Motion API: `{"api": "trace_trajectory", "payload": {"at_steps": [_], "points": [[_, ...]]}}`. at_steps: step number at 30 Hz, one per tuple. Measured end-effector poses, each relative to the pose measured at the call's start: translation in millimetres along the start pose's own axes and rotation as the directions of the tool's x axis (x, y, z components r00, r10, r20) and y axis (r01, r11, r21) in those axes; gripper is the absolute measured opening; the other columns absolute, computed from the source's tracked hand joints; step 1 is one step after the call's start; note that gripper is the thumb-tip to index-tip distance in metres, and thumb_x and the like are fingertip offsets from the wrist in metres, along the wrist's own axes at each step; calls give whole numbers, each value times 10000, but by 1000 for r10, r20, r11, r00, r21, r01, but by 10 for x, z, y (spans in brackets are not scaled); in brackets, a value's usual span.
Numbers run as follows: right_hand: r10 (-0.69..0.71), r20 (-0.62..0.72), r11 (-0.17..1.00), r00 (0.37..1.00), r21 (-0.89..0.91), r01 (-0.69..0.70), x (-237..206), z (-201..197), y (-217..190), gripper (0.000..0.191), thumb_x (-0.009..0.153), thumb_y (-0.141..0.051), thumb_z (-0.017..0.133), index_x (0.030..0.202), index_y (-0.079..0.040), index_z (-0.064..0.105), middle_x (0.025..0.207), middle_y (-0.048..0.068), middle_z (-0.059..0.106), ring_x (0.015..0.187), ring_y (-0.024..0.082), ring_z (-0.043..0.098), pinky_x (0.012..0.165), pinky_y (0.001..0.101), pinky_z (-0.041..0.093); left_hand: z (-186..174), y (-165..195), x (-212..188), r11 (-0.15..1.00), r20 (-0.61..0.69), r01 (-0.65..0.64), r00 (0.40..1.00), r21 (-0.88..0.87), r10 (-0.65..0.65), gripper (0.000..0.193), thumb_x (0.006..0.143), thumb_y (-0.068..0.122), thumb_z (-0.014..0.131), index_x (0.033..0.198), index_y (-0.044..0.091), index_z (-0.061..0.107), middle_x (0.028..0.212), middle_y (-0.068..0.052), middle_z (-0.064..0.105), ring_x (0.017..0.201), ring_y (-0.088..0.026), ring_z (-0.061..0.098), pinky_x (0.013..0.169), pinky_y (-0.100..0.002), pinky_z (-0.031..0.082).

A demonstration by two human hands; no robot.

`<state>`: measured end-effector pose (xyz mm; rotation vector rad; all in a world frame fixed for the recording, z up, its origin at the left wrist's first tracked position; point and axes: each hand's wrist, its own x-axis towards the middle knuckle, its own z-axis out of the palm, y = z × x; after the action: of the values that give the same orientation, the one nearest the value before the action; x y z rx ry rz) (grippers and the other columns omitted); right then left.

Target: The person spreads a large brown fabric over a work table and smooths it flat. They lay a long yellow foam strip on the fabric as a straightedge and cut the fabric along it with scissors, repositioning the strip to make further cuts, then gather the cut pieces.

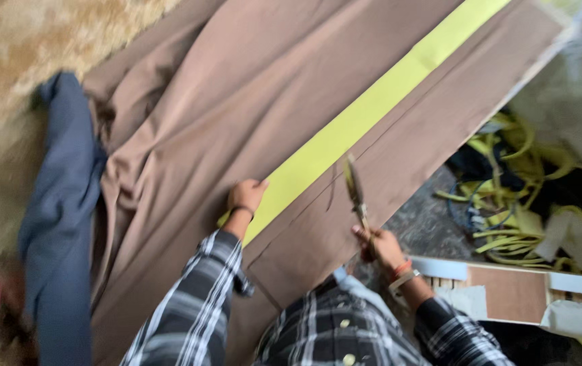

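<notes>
Brown cloth [236, 115] spread wide across surface, rumpled toward left, flat under hands. Yellow strip [365, 112] lies diagonal on cloth as long straight guide. Blue-grey fabric [64, 217] bunched at left edge. Yellow offcuts [514, 203] heaped at right, beyond cloth edge. Left hand [245, 196] presses strip's near end, fingers curled together. Right hand [379, 247] closed round scissors [355, 190], blades raised and blurred. Judgement: keep strip pinned firm, cut close along edge, cloth taut.
</notes>
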<state>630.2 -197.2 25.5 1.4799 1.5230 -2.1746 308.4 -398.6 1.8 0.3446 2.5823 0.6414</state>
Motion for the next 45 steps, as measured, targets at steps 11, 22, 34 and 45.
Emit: {"api": "trace_trajectory", "payload": {"at_steps": [11,22,34,45], "points": [[23,226,907,974,-414,75,99,287,66,502,880,-487,739,920,10,684,642,13,559,538,120,553,505,285,454,74,-1038,-46,938,-388,-161,921,-308,31,320,818,187,752,1127,105,747,1049,-117,766,960,-270,740,835,-391,586],[331,504,399,797,-841,366,200,1048,238,523,830,-548,732,931,-36,764,628,39,656,539,133,632,522,307,525,274,-1493,-2105,962,-365,273,898,26,-245,735,581,393,926,1169,122,580,1174,-177,595,1075,-402,546,880,-508,464],[367,643,800,672,-586,124,120,1834,1080,528,920,-511,751,996,7,682,672,10,576,544,110,541,486,274,437,227,-2185,-2100,975,-295,-7,954,-224,-61,203,799,106,685,1002,113,692,993,-127,716,920,-367,686,781,-482,556],[251,322,799,913,-601,-8,-511,2516,1479,508,867,-493,733,857,15,715,614,28,570,503,137,590,460,304,497,-31,-2632,-1981,951,96,-185,972,-247,214,234,841,175,737,1066,121,700,1025,-164,739,988,-389,686,836,-499,538]]}}
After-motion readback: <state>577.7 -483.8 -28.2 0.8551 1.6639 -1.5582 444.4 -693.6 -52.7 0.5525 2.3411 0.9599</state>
